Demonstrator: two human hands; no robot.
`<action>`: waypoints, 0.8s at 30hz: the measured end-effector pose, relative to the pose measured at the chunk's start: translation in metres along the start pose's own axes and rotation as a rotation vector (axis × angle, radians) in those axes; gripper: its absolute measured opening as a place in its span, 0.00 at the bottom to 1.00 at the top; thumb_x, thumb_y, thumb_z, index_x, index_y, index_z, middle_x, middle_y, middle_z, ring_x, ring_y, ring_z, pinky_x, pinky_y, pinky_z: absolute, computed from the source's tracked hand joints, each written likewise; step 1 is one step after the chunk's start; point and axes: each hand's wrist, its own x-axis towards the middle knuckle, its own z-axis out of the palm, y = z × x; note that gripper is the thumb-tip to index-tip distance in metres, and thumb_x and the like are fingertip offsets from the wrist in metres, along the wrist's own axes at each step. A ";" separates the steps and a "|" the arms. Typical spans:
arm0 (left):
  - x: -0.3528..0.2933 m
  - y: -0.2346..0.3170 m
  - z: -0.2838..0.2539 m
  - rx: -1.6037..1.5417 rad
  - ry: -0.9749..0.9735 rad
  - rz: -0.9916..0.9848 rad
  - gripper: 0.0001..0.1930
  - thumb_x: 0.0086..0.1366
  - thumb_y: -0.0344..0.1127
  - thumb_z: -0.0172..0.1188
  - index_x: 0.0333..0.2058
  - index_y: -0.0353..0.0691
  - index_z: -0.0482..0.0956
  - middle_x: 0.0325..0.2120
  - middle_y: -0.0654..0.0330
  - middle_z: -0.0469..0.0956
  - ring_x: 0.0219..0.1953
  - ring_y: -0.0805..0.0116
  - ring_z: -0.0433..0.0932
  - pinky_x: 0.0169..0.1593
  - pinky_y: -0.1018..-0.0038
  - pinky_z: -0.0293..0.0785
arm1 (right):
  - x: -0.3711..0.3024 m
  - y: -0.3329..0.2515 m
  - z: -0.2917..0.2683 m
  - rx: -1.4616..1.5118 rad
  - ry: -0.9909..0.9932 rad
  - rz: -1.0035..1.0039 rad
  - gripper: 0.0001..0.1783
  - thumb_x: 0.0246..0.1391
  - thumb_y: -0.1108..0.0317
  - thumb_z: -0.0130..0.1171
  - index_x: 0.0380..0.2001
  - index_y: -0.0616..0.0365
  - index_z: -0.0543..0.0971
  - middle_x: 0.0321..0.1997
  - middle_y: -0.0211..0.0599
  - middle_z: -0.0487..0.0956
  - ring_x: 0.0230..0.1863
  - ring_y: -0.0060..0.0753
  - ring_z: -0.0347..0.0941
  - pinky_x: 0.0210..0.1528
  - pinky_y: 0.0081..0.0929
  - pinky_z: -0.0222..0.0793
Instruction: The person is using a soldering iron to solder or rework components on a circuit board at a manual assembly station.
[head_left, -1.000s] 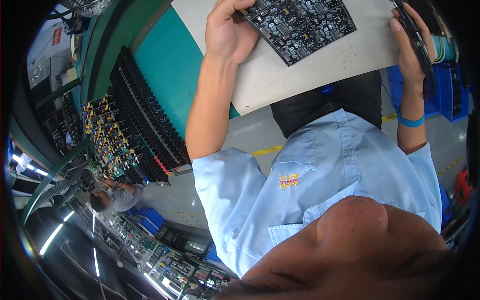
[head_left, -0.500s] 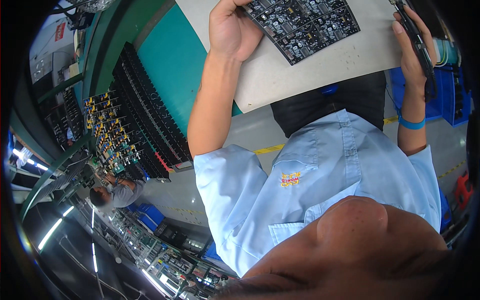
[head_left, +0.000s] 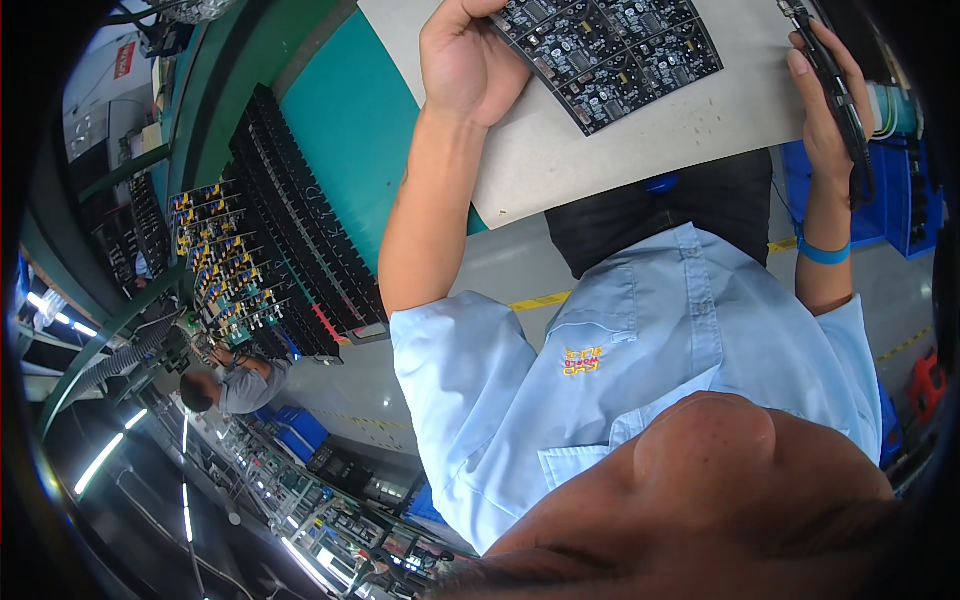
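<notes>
My left hand (head_left: 468, 68) is closed on the near-left edge of a black circuit board panel (head_left: 622, 62), with small parts and pale markings in repeating sections. The panel is tilted above the pale worktop (head_left: 560, 165), and its far edge is cut off by the frame. To the right, my right hand (head_left: 828, 110) wraps around a slim black tool (head_left: 832, 75) with a metal front end, lying lengthwise along the palm. The tool's tip is out of frame, so its exact kind does not show. A gap separates the tool from the panel.
A green mat (head_left: 345, 120) adjoins the worktop on the left. Beyond it stand long black slotted racks (head_left: 290, 210) and rows of boards with yellow parts (head_left: 225, 255). Blue bins (head_left: 905, 195) sit at the right. Another person (head_left: 245, 385) works farther off at left.
Very little differs. The panel and my left hand appear slightly lower and farther right, along with the worktop. Both hands keep their grip.
</notes>
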 end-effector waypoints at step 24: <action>0.008 0.000 -0.021 0.278 -0.214 0.071 0.28 0.49 0.25 0.46 0.53 0.34 0.70 0.50 0.46 0.74 0.50 0.52 0.73 0.60 0.61 0.66 | 0.001 -0.002 0.002 0.145 -0.015 -0.047 0.22 0.57 0.70 0.66 0.55 0.60 0.77 0.45 0.45 0.85 0.48 0.34 0.82 0.54 0.25 0.75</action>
